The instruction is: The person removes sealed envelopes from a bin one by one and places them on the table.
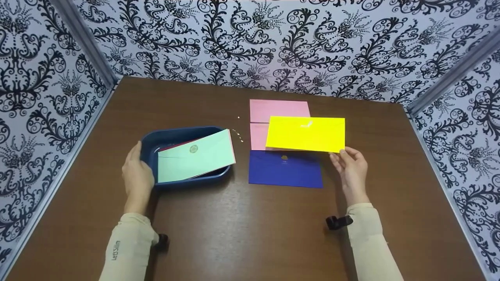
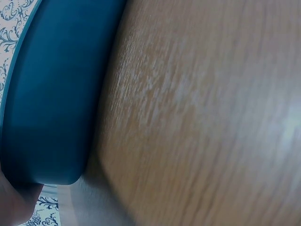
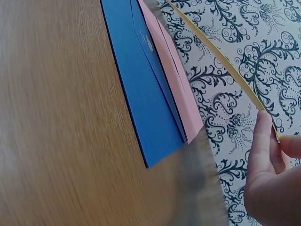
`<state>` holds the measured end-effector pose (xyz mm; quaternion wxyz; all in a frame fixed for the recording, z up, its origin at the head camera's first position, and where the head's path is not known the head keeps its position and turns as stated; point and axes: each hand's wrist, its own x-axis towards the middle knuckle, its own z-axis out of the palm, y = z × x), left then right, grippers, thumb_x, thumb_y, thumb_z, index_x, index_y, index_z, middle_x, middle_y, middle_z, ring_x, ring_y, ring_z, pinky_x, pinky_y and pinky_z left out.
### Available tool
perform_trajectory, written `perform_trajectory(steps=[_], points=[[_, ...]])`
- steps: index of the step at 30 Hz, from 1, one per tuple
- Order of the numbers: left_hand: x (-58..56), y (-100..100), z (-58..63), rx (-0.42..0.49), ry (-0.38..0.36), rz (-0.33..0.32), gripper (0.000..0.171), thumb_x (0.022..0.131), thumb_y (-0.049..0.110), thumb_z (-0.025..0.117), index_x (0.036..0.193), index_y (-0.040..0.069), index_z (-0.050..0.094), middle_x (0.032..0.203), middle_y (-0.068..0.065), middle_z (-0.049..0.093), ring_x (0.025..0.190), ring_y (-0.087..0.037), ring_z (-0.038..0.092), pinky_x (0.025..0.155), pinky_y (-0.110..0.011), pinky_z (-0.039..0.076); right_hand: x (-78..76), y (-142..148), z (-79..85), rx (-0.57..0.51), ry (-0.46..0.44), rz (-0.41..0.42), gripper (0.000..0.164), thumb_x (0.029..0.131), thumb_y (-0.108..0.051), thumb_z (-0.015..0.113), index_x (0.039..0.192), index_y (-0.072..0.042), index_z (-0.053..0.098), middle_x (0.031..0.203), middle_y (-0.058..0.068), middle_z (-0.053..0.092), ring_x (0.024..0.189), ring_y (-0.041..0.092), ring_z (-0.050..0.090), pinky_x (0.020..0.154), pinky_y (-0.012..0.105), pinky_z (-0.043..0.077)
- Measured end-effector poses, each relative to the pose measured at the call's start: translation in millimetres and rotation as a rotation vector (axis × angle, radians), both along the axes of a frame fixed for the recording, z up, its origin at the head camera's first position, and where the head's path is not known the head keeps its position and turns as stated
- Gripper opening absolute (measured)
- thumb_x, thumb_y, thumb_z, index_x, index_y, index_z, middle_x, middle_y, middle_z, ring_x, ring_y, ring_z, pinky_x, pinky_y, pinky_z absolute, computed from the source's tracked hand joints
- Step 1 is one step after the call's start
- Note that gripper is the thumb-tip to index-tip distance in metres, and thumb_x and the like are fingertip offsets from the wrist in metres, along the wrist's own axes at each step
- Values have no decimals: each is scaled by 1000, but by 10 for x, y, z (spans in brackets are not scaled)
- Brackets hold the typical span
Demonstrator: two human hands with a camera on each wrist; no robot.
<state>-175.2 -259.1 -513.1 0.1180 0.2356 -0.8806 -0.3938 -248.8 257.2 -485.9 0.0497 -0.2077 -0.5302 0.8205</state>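
Note:
My left hand [image 1: 137, 171] holds the left end of a blue plastic tray [image 1: 191, 181], seen close up as a curved blue wall [image 2: 56, 94] in the left wrist view. A mint-green envelope [image 1: 195, 156] with a round seal lies slanted in the tray, its right end over the rim. My right hand [image 1: 353, 171] pinches a yellow envelope [image 1: 306, 134] by its near right corner. That envelope is raised, edge-on in the right wrist view, and overlaps two pink envelopes [image 1: 279, 110] and a dark blue envelope [image 1: 285, 171] on the table.
Under the mint-green envelope, red and pink edges of other paper show. Small white specks [image 1: 239, 136] lie on the brown table [image 1: 218, 226] between tray and envelopes. Black-and-white patterned walls [image 1: 250, 43] stand behind and at both sides.

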Motion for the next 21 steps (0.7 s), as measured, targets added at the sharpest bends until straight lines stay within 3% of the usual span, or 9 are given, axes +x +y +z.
perform_trajectory(steps=[5,21], points=[[-13,-4,-4,4,2,-4,59,101,-2,28,158,13,29,163,-15,31,147,-39,34,120,-54,31,-13,59,7,-30,0,-20,14,98,-2,56,111,-4,49,89,6,67,74,15,72,80,25,61],[11,7,-21,-20,25,5,58,101,-2,29,157,13,32,161,-16,35,146,-39,36,119,-54,32,13,327,87,-129,-19,-87,23,95,-7,62,115,-7,51,95,6,67,81,16,72,81,26,61]])
